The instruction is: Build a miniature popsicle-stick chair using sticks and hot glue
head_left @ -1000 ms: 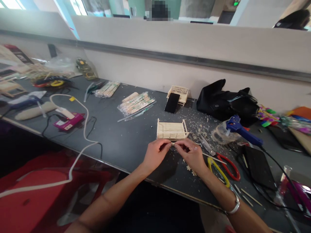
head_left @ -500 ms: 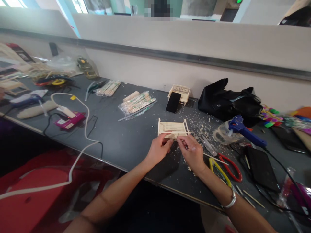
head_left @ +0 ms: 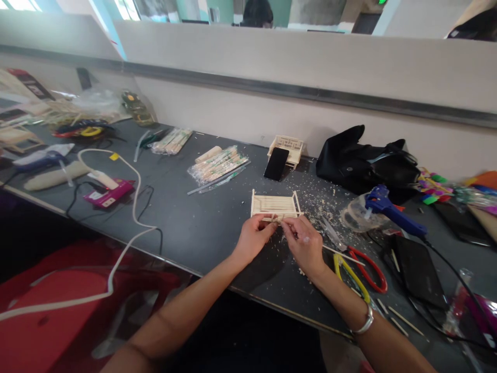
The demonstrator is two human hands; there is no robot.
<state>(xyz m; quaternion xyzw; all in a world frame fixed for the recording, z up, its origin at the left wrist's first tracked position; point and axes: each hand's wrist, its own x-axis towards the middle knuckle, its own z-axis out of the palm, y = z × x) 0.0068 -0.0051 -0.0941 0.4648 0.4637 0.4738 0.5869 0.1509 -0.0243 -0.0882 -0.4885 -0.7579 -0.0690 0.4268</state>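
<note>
Left hand (head_left: 254, 238) and right hand (head_left: 305, 243) meet fingertip to fingertip at the near edge of the small pale wooden stick-built frame (head_left: 275, 205), mid-table. Fingers pinched closed on a tiny wooden piece, barely visible. Red-and-yellow-handled pliers (head_left: 359, 269) lie just right; blue glue gun (head_left: 390, 212) farther right.

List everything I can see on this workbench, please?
wooden stick frame: one, pale, table centre
phone: one, black, leaning on small wooden model
black bag: one, far right
glue gun: one, blue, right
cutters: two, red and yellow handles, right
chopstick packets: several, clear, left of centre
pink box: one, left
left hand: at the frame's near edge
right hand: pinching a small piece beside it
</note>
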